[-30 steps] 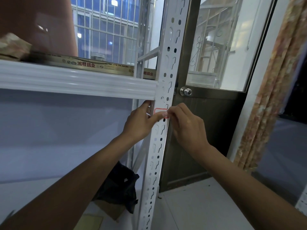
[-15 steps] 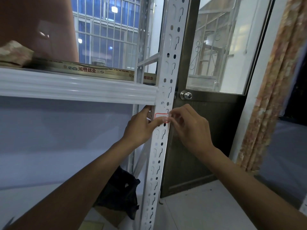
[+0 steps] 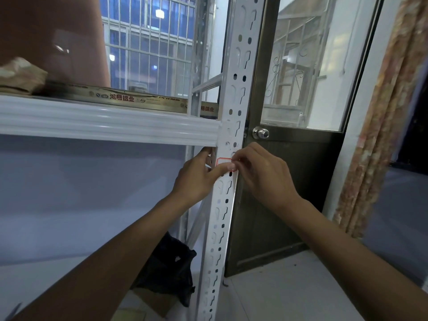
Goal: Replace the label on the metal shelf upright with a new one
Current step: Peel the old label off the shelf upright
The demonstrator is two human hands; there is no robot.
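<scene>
As left hand (image 3: 196,179) grips upright (image 3: 240,66), right hand (image 3: 261,174) pinches one label (image 3: 223,161) (bordered)

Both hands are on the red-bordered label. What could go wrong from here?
1. The left hand holds the white perforated metal upright and its thumb pins the red-bordered white label, while the right hand fingers pinch the label's right edge. A pull could tear it.
2. Slots and holes crowd the upright around the label, so it may crease or bond poorly there.
</scene>
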